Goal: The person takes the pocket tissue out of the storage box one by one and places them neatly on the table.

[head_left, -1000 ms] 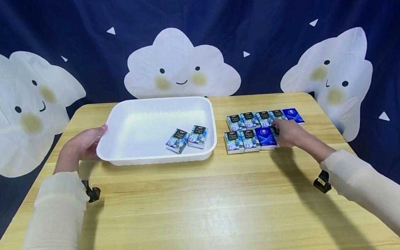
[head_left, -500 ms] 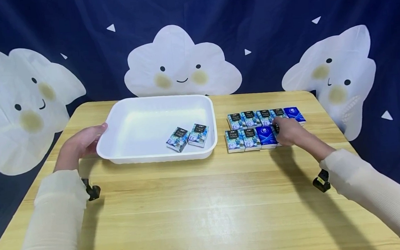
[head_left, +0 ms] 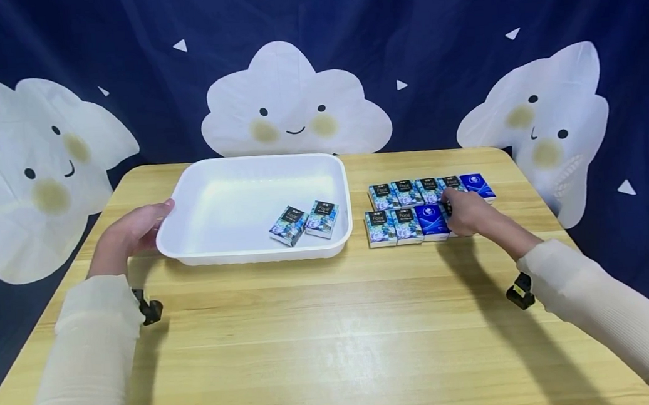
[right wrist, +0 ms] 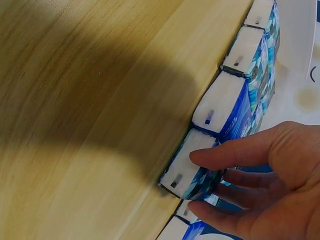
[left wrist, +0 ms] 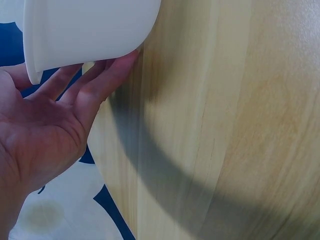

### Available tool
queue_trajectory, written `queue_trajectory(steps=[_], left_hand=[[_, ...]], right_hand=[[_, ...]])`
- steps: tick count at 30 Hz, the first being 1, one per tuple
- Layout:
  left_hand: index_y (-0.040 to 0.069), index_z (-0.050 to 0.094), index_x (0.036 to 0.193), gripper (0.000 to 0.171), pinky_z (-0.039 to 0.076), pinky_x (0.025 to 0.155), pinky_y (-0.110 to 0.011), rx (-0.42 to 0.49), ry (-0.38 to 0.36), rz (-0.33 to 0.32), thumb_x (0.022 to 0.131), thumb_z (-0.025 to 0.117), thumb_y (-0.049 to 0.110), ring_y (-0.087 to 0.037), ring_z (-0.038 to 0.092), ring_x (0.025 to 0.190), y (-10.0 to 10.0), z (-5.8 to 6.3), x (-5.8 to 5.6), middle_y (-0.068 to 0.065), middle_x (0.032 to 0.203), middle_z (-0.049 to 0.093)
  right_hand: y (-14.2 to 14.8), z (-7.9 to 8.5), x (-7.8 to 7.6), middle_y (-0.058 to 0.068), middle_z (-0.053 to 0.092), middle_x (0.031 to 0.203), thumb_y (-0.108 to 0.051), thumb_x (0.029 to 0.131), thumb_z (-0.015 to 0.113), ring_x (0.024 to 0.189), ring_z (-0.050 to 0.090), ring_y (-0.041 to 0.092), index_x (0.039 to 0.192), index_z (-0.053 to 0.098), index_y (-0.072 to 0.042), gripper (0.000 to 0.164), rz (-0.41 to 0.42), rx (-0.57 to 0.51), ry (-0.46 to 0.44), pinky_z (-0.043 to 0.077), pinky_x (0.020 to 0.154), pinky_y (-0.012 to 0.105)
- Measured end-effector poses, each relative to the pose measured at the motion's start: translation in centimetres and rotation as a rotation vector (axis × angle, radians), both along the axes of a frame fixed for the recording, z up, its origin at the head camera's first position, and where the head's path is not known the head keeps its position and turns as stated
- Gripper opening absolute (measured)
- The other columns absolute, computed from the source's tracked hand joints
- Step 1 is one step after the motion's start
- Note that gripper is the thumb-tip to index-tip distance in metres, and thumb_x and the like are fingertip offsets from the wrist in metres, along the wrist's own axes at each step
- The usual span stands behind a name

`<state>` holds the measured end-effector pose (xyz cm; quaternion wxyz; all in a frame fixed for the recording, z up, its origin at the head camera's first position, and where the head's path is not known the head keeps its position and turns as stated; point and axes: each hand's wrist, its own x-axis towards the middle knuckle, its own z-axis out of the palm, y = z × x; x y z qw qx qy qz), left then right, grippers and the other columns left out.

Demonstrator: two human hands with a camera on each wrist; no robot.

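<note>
My left hand (head_left: pixel 133 233) grips the left end of a white plastic tray (head_left: pixel 255 255), thumb at the rim and fingers against the underside in the left wrist view. Two floral pocket tissue packs (head_left: pixel 288 227) lie inside the tray, towards its right front. To the right of the tray, more packs stand in two rows on the table. My right hand (head_left: pixel 468 212) pinches the right-end floral tissue pack (right wrist: pixel 181 162) of the front row, thumb on its white end. From the head view, the hand mostly hides this pack. A blue tissue pack (head_left: pixel 431 221) sits directly left of it.
The back row holds several floral packs (head_left: pixel 406 193) and a blue pack (head_left: pixel 476 184) at its right end. The wooden table (head_left: pixel 311 329) extends in front of both hands. A dark blue curtain (head_left: pixel 334 13) with cloud prints hangs behind the table.
</note>
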<state>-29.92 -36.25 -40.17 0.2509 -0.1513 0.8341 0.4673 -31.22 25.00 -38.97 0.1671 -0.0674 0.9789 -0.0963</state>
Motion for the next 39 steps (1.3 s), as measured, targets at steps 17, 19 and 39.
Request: queue_trajectory(steps=[17, 19, 39], left_hand=[[0.003, 0.007, 0.162, 0.086, 0.051, 0.088, -0.025, -0.023, 0.008, -0.028, 0.104, 0.022, 0.065, -0.031, 0.050, 0.126, 0.21, 0.20, 0.16, -0.025, 0.154, 0.037], [0.003, 0.007, 0.162, 0.086, 0.050, 0.088, -0.025, -0.024, 0.009, -0.031, 0.104, 0.021, 0.065, -0.030, 0.050, 0.125, 0.16, 0.15, 0.11, -0.025, 0.154, 0.038], [0.003, 0.007, 0.162, 0.086, 0.048, 0.090, -0.026, -0.025, 0.005, -0.023, 0.104, 0.021, 0.064, -0.031, 0.048, 0.128, 0.10, 0.10, 0.19, -0.024, 0.154, 0.037]], right_hand=[[0.01, -0.42, -0.51, 0.037, 0.048, 0.143, 0.007, 0.080, 0.056, 0.104, 0.051, 0.039, 0.142, 0.047, 0.007, 0.062, 0.023, 0.037, 0.018, 0.043, 0.076, 0.044], [-0.01, -0.43, -0.51, 0.037, 0.048, 0.142, 0.008, 0.080, 0.056, 0.105, 0.052, 0.039, 0.141, 0.047, 0.007, 0.062, 0.027, 0.033, 0.025, 0.043, 0.077, 0.044], [-0.26, -0.05, -0.53, 0.037, 0.049, 0.142, 0.008, 0.080, 0.059, 0.098, 0.050, 0.039, 0.142, 0.047, 0.007, 0.063, 0.012, 0.030, -0.003, 0.044, 0.068, 0.039]])
